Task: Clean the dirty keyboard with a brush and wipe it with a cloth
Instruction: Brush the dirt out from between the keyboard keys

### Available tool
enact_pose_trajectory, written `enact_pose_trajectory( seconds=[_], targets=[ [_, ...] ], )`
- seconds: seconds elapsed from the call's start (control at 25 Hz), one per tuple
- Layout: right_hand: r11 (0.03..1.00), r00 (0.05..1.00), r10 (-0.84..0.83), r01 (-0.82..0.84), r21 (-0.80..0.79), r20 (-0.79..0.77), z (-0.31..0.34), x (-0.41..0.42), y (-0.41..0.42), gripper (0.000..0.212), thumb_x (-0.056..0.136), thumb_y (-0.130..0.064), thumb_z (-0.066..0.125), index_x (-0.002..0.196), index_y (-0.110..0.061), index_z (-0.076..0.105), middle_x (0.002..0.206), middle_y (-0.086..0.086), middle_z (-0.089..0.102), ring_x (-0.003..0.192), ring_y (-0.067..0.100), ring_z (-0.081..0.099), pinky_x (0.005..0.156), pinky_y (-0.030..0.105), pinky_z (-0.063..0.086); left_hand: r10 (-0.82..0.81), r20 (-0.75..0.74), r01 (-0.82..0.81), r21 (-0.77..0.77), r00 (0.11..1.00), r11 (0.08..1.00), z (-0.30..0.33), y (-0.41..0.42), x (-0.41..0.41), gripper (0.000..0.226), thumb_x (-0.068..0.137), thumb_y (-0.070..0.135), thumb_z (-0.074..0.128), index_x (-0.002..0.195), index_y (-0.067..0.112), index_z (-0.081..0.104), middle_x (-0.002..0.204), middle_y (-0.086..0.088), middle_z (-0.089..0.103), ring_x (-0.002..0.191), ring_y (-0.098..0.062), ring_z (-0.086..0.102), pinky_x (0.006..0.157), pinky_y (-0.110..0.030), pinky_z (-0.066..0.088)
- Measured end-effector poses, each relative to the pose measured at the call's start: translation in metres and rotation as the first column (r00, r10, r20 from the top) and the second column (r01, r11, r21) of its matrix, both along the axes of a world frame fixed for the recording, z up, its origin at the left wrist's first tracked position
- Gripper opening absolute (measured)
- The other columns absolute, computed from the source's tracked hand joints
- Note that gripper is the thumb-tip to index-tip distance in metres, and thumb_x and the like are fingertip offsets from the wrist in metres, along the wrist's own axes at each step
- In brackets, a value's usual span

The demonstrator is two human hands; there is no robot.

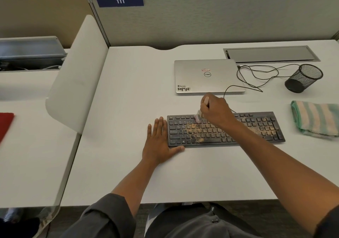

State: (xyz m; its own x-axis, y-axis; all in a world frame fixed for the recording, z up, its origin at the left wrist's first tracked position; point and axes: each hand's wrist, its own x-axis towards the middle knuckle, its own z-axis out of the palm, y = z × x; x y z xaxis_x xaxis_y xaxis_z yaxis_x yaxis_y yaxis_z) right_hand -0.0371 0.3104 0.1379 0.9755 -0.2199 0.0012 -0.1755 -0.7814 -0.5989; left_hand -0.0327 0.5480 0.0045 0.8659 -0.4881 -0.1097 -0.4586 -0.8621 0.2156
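A black keyboard (256,127) lies on the white desk, sprinkled with tan crumbs across its middle and right keys. My right hand (216,110) grips a small pale brush (198,117), bristles down on the upper key rows left of centre. My left hand (158,139) lies flat on the desk against the keyboard's left end, fingers straight, thumb along the front edge. A folded green-and-cream striped cloth (316,121) sits to the right of the keyboard.
A closed silver laptop (207,76) lies behind the keyboard, with a loose black cable (256,76) beside it. A black mesh pen cup (304,78) stands at the right rear. A white curved divider (77,76) borders the desk's left side.
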Motion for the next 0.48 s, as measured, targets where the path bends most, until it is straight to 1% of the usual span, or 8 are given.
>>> enact_pose_trajectory(
  seconds=[0.04, 0.08, 0.16, 0.24, 0.36, 0.4, 0.48],
  targets=[
    [1.0, 1.0, 0.008, -0.008, -0.005, -0.02, 0.0, 0.0, 0.003, 0.009, 0.094, -0.014, 0.049, 0.089, -0.012, 0.056, 0.066, -0.003, 0.06, 0.062, 0.014, 0.056, 0.053, 0.027, 0.036, 0.0, -0.001, 0.0, 0.001, 1.0, 1.0, 0.0, 0.0, 0.0, 0.126, 0.076, 0.098, 0.025, 0.161, 0.011, -0.009, 0.169, -0.01, -0.011, 0.153, -0.021, -0.023, 0.124, -0.048, -0.012],
    [1.0, 0.998, 0.021, -0.022, -0.022, -0.058, -0.001, -0.001, 0.005, 0.007, 0.093, -0.014, 0.05, 0.09, -0.012, 0.056, 0.067, -0.003, 0.06, 0.064, 0.015, 0.056, 0.054, 0.027, 0.037, 0.0, -0.005, 0.0, 0.002, 1.0, 1.0, 0.0, 0.0, 0.0, 0.126, 0.076, 0.097, 0.025, 0.161, 0.011, -0.009, 0.169, -0.01, -0.012, 0.153, -0.021, -0.023, 0.124, -0.048, -0.012],
    [0.997, 0.992, 0.03, -0.038, -0.064, -0.122, -0.002, -0.002, 0.009, 0.007, 0.092, -0.016, 0.051, 0.091, -0.011, 0.057, 0.074, 0.0, 0.062, 0.07, 0.019, 0.06, 0.061, 0.032, 0.046, -0.001, -0.008, 0.001, -0.002, 1.0, 1.0, 0.001, 0.0, 0.0, 0.125, 0.076, 0.097, 0.026, 0.161, 0.011, -0.01, 0.169, -0.01, -0.012, 0.153, -0.022, -0.023, 0.124, -0.049, -0.012],
    [0.999, 0.994, 0.018, -0.022, -0.042, -0.104, -0.001, 0.0, 0.011, 0.008, 0.092, -0.017, 0.051, 0.09, -0.012, 0.057, 0.075, 0.002, 0.064, 0.071, 0.02, 0.062, 0.064, 0.034, 0.051, -0.004, -0.008, 0.004, -0.002, 1.0, 1.0, 0.001, 0.0, 0.0, 0.125, 0.077, 0.097, 0.026, 0.161, 0.011, -0.011, 0.169, -0.01, -0.013, 0.154, -0.022, -0.022, 0.124, -0.049, -0.011],
    [0.998, 1.0, 0.004, -0.002, 0.064, -0.02, 0.001, 0.004, 0.023, 0.011, 0.093, -0.014, 0.051, 0.088, -0.013, 0.06, 0.069, -0.001, 0.064, 0.06, 0.012, 0.059, 0.054, 0.027, 0.043, 0.0, -0.004, 0.0, 0.008, 1.0, 1.0, 0.0, -0.001, 0.0, 0.126, 0.076, 0.098, 0.023, 0.161, 0.011, -0.01, 0.169, -0.011, -0.013, 0.153, -0.022, -0.023, 0.124, -0.05, -0.01],
    [0.997, 1.0, 0.005, -0.003, 0.082, -0.021, 0.001, 0.005, 0.027, 0.012, 0.092, -0.013, 0.051, 0.086, -0.014, 0.062, 0.069, -0.002, 0.065, 0.06, 0.011, 0.059, 0.054, 0.026, 0.042, 0.0, -0.006, 0.0, 0.009, 1.0, 1.0, 0.0, -0.001, 0.001, 0.126, 0.075, 0.098, 0.022, 0.161, 0.01, -0.009, 0.169, -0.011, -0.012, 0.153, -0.022, -0.023, 0.124, -0.05, -0.01],
    [0.997, 0.998, 0.014, -0.009, 0.075, -0.067, -0.002, 0.006, 0.032, 0.015, 0.091, -0.013, 0.052, 0.084, -0.013, 0.065, 0.071, 0.0, 0.067, 0.066, 0.017, 0.064, 0.06, 0.029, 0.049, 0.002, -0.009, -0.002, 0.006, 1.0, 1.0, 0.0, -0.001, 0.001, 0.127, 0.075, 0.098, 0.023, 0.161, 0.01, -0.008, 0.169, -0.011, -0.012, 0.154, -0.022, -0.022, 0.125, -0.05, -0.01]
  ],
)
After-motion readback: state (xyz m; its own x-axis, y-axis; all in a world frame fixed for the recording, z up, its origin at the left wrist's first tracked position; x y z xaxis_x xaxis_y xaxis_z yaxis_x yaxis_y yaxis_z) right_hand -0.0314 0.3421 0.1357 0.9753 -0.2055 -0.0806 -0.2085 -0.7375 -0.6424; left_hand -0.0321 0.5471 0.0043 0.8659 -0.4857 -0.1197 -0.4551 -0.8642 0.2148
